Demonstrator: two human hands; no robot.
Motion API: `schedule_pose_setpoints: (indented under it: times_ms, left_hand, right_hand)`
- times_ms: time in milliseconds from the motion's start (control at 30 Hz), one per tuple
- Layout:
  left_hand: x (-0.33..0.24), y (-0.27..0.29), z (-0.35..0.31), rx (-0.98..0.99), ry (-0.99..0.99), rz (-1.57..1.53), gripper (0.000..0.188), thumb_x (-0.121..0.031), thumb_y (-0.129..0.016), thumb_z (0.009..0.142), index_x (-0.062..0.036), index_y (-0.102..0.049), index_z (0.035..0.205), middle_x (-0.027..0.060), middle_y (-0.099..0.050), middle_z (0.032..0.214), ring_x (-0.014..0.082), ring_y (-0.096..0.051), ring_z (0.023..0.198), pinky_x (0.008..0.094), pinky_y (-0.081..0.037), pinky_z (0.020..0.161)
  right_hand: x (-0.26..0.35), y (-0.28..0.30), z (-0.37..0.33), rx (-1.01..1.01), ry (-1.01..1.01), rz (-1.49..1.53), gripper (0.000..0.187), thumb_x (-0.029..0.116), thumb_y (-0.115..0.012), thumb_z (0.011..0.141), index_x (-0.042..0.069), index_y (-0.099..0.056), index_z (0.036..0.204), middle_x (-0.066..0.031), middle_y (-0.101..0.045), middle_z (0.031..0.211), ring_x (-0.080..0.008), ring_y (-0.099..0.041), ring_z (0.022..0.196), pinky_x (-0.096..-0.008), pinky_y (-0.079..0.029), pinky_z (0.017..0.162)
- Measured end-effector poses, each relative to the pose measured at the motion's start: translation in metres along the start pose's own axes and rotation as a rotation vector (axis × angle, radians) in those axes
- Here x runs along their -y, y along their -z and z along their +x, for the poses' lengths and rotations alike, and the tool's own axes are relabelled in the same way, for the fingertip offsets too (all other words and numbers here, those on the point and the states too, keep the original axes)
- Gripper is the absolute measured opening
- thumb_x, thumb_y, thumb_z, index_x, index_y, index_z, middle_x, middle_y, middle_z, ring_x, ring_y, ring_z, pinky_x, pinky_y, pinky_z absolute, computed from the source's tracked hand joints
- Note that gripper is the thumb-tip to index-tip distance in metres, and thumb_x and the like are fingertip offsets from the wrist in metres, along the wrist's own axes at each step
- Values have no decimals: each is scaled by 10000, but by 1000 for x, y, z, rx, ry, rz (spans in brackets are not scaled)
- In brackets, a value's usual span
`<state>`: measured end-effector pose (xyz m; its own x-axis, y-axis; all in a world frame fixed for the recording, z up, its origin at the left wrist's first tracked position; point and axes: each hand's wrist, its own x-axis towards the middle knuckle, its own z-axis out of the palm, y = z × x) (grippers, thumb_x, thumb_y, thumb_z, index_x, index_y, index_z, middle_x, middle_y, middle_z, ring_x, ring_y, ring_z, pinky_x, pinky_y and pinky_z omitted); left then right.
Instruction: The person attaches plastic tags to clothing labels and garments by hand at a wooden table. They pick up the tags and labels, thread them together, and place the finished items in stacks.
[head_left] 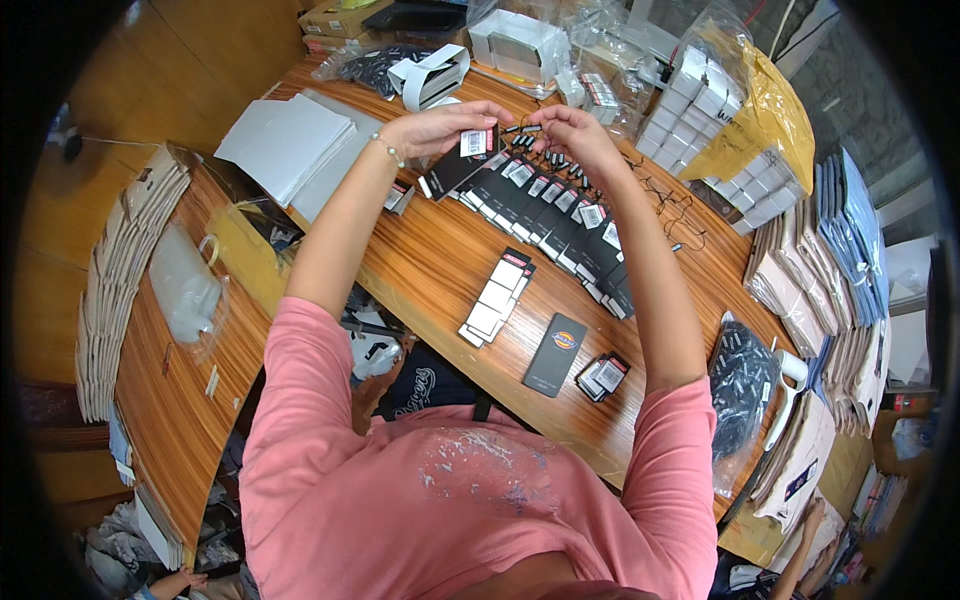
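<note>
Cardboard tag (455,172), black with a white barcode sticker (478,143), is tilting in the left hand (440,128), whose thumb and fingers I am seeing closed on it, at the left end of a row of similar black tags (545,212). The right hand (585,138) is facing it across a small gap, thumb and forefinger meeting at a thin black cord (522,127); I am not able to tell how firmly they are pinching it. The row is slanting over the middle of the bench (420,265) toward its right end, the tags overlapping and their cords (555,157) trailing toward the far edge. Between the row and the near edge I am seeing three things lying apart: a stack of black-and-white tags (497,297), a dark grey card (555,355) with an oval emblem, and a small pile of black tags (605,377). A clear bag (742,390) of small dark parts is resting at the right end, by the near edge. Along the far edge, white boxes (690,105) are standing partly inside a yellow bag (785,120), and beige folded garments (785,275) are lying stacked beside the right end. A stack of white paper (285,145) is lying at the left end, with a white holder (432,78) standing nearer the far edge
</note>
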<state>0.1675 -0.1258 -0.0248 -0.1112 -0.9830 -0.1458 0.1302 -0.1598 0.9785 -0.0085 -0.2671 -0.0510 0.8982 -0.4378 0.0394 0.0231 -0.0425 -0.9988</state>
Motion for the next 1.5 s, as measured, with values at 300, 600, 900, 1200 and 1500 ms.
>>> schedule_pose_setpoints:
  times_ms: [300,600,900,1200,1500]
  left_hand:
    - [49,27,18,-144,-123,77,282,-92,-530,834,-31,-469,1103,24,-570,889,69,-552,822,197,-462,714]
    - [66,56,52,-418,55,188,212,-56,-494,798,-49,-506,1010,53,-565,864,105,-552,766,229,-462,650]
    - [68,61,54,-311,-154,476,482,-205,-711,705,-39,-457,1079,38,-547,944,92,-492,899,214,-400,797]
    - [84,73,62,-261,58,241,298,-10,-535,770,-44,-483,1062,43,-553,913,81,-524,808,199,-443,671]
    - [93,87,80,-353,186,398,357,69,-553,703,3,-516,1051,42,-565,837,92,-532,761,188,-436,661]
  right_hand:
    - [-7,10,58,-215,50,-381,143,23,-455,804,36,-564,896,-2,-516,670,-83,-460,553,-210,-364,510]
    - [-9,4,95,-319,199,-1009,155,45,-498,711,98,-610,804,-92,-501,560,-169,-483,544,-300,-382,541]
    - [-23,24,111,-287,247,-834,189,-27,-461,686,44,-610,779,-163,-566,650,-276,-558,625,-344,-429,598]
    - [-55,31,126,-249,293,-925,177,-27,-477,693,31,-610,794,-164,-574,662,-259,-569,632,-340,-432,608]
    - [-76,30,136,-224,209,-910,165,-49,-461,683,0,-586,778,-151,-588,702,-249,-577,681,-321,-436,629]
